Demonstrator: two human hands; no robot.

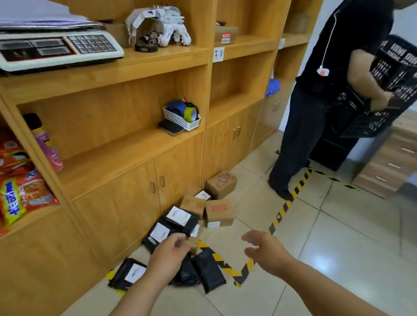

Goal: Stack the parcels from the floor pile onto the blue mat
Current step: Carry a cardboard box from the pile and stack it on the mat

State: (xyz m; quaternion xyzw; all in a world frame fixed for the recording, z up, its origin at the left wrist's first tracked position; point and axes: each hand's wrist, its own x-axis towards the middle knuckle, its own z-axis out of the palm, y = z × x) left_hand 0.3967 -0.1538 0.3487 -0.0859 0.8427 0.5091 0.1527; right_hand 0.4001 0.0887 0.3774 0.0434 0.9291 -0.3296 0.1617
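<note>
Pile (pixel 184 235): lying on the floor against the cabinet, black mailers mixed with small cartons.
Handling: we are judging mailers soft and light, cartons stiff; best gripped by their edges.
Left hand (pixel 169 254): we are reaching over the pile, fingers loosely curled, holding nothing.
Right hand (pixel 266 249): spread open, empty.
Mat: not in view.

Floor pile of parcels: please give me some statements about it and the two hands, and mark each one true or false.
1. The floor pile has both black bags and brown boxes. True.
2. The right hand holds a black bag. False: it is open and holds nothing.
3. The pile lies against the wooden cabinet. True.
4. The blue mat is in view beside the pile. False: no blue mat shows.
5. The left hand hovers over the pile. True.
</note>
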